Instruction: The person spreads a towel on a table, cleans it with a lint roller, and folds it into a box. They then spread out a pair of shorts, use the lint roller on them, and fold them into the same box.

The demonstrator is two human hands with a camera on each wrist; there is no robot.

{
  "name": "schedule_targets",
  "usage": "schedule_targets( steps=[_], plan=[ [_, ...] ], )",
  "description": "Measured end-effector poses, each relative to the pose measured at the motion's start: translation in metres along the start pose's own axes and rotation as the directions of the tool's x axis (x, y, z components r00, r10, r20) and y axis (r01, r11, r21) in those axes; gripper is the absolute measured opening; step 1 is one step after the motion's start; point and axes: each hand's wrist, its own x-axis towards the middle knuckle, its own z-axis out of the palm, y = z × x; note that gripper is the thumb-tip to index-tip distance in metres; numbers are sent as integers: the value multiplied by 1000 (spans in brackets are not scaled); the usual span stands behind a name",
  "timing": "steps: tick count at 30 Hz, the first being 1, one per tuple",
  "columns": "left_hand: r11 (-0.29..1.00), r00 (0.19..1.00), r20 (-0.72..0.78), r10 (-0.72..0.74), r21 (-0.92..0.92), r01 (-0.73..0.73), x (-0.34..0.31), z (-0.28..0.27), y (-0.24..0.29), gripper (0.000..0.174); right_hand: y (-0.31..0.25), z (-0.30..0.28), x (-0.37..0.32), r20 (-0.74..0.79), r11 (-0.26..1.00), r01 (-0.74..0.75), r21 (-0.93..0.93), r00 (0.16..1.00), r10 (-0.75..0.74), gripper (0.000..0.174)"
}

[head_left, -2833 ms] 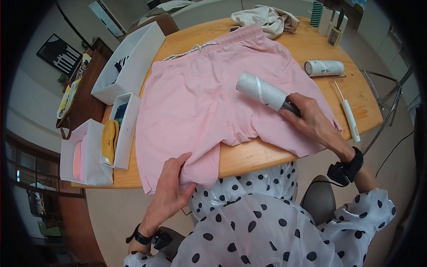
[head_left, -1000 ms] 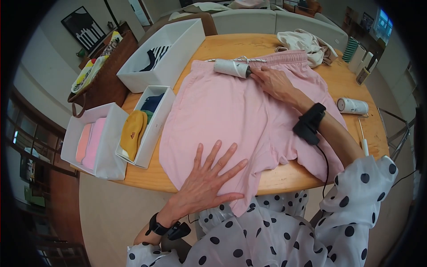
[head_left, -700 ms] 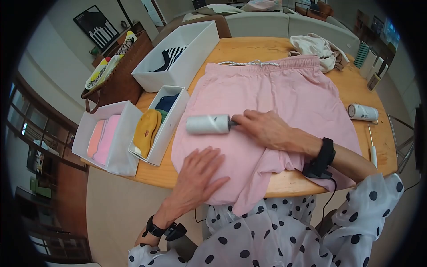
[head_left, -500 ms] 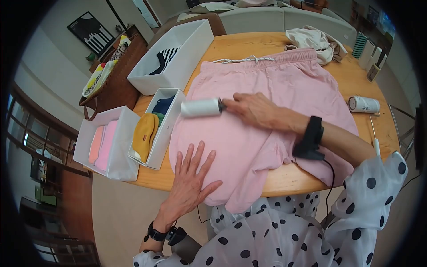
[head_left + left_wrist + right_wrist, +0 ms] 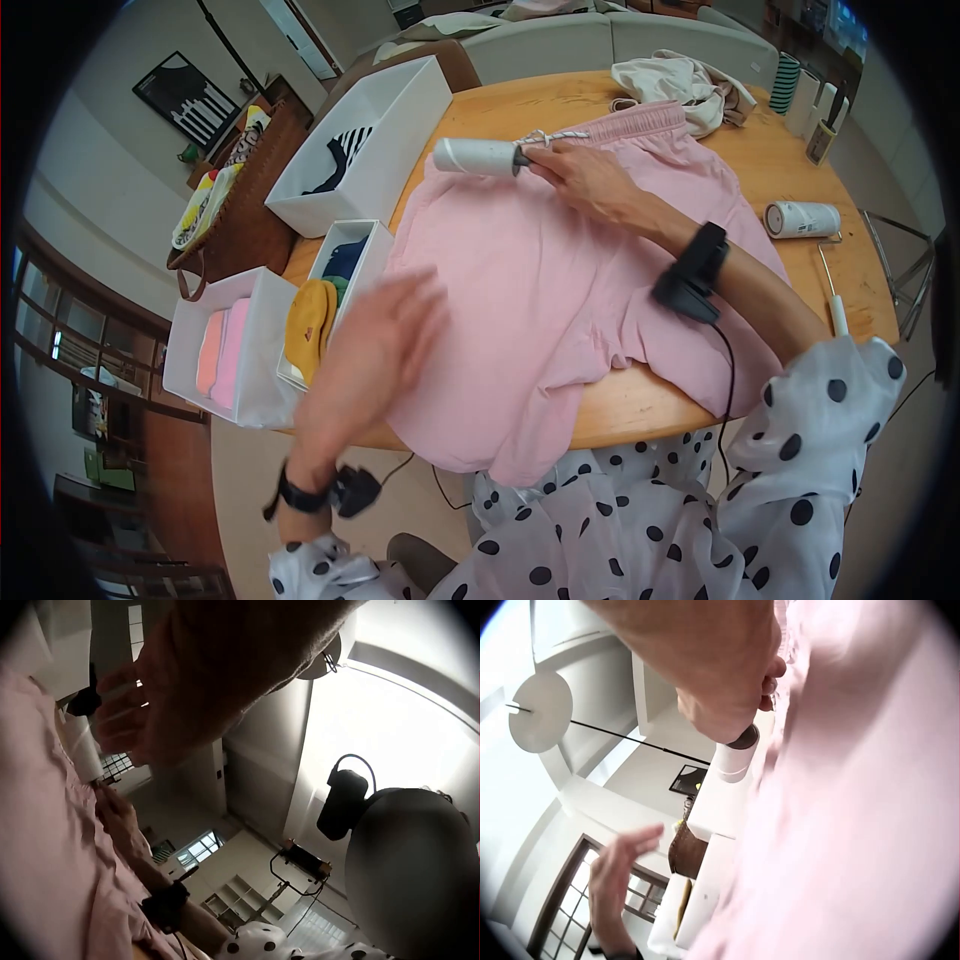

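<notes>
Pink shorts (image 5: 480,260) lie flat on the bench (image 5: 640,400), presumably spread for the lint roller (image 5: 478,157) at their eleven o'clock, gripped in the right hand (image 5: 590,182), the left hand (image 5: 375,340) hovering loose-fingered near nine.

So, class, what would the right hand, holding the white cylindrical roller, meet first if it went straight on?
Leading with the roller, the right hand would probably first meet the large white rectangular box, though depth is unclear.
</notes>
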Motion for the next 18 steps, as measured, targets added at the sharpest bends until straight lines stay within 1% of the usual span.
schedule_targets(
  steps=[1,2,3,4,5,7,8,9,10,11,14,15,18],
  plan=[
    [1000,992,-129,-17,-29,13,26,-13,1,32,-2,-11,-14,43,1000,-29,-12,999,30,27],
    [998,989,-147,-28,-62,19,54,-24,0,35,-7,-20,-28,47,999,-27,-19,999,28,27],
    [995,985,-166,-41,-95,25,84,-32,-3,38,-14,-29,-42,88,997,-54,-63,994,59,28],
    [986,991,-134,25,-161,-46,113,-30,-8,42,-18,-34,-51,126,991,-79,-107,988,92,28],
    [967,990,-103,94,-226,-115,142,-21,-15,47,-19,-34,-57,127,991,-77,-112,988,91,28],
    [867,972,43,230,-462,-184,193,25,-36,64,-17,-30,-67,105,989,-60,-139,992,75,28],
    [866,971,45,233,-463,-186,207,33,-30,64,-15,-29,-70,94,987,-53,-151,993,68,28],
    [913,956,195,220,-387,-131,220,40,-23,71,-12,-30,-70,92,987,-58,-151,993,72,28],
    [950,920,343,191,-300,-85,228,46,-20,78,-10,-28,-71,92,988,-49,-143,994,63,29],
    [950,916,353,192,-302,-83,233,52,-20,78,-8,-25,-72,94,990,-43,-132,994,56,29],
    [951,885,449,124,-309,24,241,68,-26,74,-9,-20,-77,114,995,-35,-94,992,46,31],
    [952,879,461,124,-306,26,242,69,-28,74,-11,-21,-77,129,997,-18,-80,991,28,32],
    [912,854,494,165,-407,59,240,69,-35,75,-18,-25,-83,156,998,22,-61,988,-12,35]
  ],
)
